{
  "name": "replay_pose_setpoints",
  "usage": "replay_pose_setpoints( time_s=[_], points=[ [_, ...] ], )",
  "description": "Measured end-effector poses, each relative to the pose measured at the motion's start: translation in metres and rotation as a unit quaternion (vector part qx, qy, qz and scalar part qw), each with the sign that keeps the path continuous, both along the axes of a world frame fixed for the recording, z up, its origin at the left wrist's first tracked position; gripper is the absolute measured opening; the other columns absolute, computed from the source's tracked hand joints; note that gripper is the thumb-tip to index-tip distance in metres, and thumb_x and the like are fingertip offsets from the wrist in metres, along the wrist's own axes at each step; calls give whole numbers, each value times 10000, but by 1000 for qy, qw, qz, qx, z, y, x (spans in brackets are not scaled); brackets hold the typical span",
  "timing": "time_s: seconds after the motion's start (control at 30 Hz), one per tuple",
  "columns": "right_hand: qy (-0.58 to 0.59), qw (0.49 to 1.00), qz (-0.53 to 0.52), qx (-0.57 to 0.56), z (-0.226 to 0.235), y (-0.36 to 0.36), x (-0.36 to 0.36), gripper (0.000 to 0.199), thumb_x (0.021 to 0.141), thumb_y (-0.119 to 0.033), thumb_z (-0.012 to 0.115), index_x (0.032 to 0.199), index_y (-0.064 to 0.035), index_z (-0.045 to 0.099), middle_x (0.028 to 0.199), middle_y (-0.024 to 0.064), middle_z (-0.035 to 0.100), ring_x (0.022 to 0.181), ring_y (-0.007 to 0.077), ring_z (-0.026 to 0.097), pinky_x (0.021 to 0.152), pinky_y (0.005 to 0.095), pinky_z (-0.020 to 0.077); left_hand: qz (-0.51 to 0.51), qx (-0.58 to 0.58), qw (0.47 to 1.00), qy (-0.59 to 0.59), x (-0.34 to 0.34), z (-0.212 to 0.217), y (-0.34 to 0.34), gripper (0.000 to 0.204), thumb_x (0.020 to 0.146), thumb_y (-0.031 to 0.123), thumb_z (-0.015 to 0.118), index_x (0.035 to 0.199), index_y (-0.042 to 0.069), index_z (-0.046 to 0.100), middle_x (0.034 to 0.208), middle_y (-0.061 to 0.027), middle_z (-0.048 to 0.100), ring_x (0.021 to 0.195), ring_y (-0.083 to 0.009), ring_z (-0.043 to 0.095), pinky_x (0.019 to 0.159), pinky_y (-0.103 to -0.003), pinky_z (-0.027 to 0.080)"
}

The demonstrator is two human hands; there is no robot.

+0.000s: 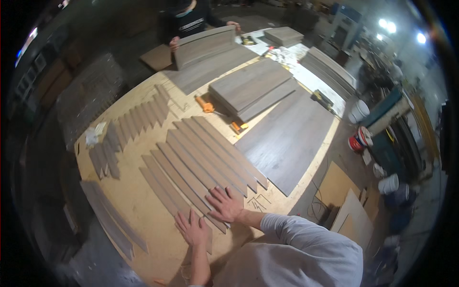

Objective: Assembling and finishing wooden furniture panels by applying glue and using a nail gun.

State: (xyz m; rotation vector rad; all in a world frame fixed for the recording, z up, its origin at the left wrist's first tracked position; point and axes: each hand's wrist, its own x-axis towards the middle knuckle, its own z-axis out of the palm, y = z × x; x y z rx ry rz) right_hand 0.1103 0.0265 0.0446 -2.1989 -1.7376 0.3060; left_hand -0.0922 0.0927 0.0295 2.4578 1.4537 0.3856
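Long grey-brown wood-look strips (203,152) with angled ends lie side by side on a plywood worktable (125,193). My left hand (192,230) rests on the near ends of the leftmost strips, fingers spread. Just right of it, my right hand (225,205) lies over the near part of the neighbouring strips, its fingers apart too. Neither hand grips anything. Beneath my palms the strips are partly hidden. Two more long strips (114,217) lie at the table's left edge, and shorter strips (143,119) sit in a row farther back.
A large grey panel (289,138) covers the table's right side. Behind it are stacked panels (251,83), an orange tool (205,104) and a power tool (322,99). Across the table a co-worker holds up a panel (205,48). Buckets (358,112) stand on the floor at right.
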Motion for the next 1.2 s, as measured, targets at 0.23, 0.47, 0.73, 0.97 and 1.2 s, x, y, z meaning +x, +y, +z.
replay_pose_setpoints(
  time_s=[0.23,0.47,0.73,0.97,1.2],
  points=[
    [-23,999,9,-27,-14,3,3,641,990,-457,526,1562,-191,415,1652,167,318,1539,381,260,1216,639,190,37,-26,999,22,-2,-10,-2,605,891,365,703,1443,151,578,1578,-311,322,1469,-565,244,1213,-622,264],
    [-38,998,22,-45,2,7,9,692,971,-537,532,1555,-183,421,1633,198,319,1529,437,237,1207,673,168,-11,4,1000,-19,25,2,5,581,911,386,680,1440,171,573,1565,-316,332,1446,-577,268,1205,-637,266],
    [-29,998,15,-60,-2,9,10,752,975,-585,513,1583,-163,383,1663,210,259,1531,477,201,1198,703,135,31,-52,996,-58,11,-4,7,681,958,406,627,1536,101,435,1611,-316,243,1511,-533,154,1227,-626,182],
    [-68,996,11,-51,-4,10,3,734,957,-561,540,1556,-154,424,1630,228,315,1515,509,209,1190,711,143,37,-64,997,15,5,1,9,754,967,444,606,1571,74,350,1624,-332,215,1545,-465,139,1246,-619,116],
    [5,1000,-10,16,-31,8,8,698,968,-470,591,1557,-135,421,1605,214,362,1518,475,235,1183,710,151,97,-60,993,10,2,12,3,716,958,450,619,1540,90,412,1631,-251,277,1524,-455,216,1236,-581,190]
  ],
)
